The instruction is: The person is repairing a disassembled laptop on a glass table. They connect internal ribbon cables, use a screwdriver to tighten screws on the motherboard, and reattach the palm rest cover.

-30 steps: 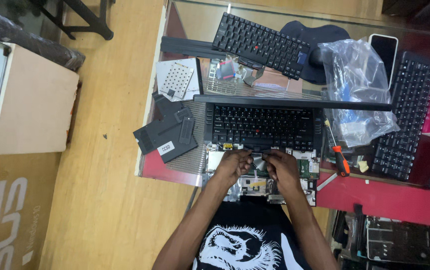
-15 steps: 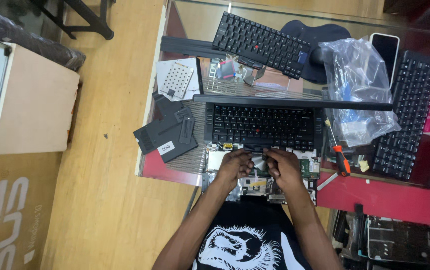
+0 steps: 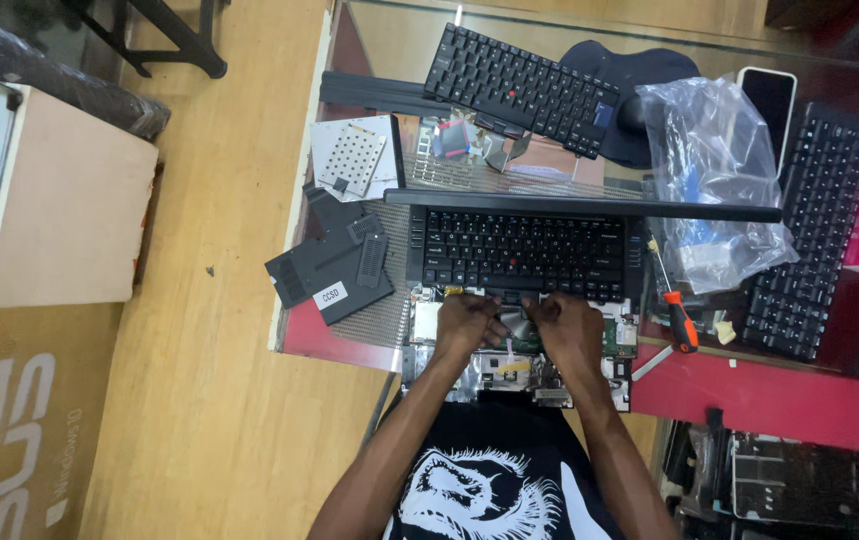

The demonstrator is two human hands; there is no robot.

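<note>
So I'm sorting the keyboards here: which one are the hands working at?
The middle keyboard, lying over the opened laptop base. Left hand and right hand sit at its near edge; the other two keyboards lie apart, untouched.

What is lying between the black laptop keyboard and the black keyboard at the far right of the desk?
In the head view, an orange-handled screwdriver and a clear plastic bag lie between the laptop keyboard and the right keyboard.

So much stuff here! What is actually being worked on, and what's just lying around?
In use: opened laptop, its lifted keyboard, left hand, right hand.
Lying about: spare keyboard, plastic bag, screwdriver, black cover panel.
</note>
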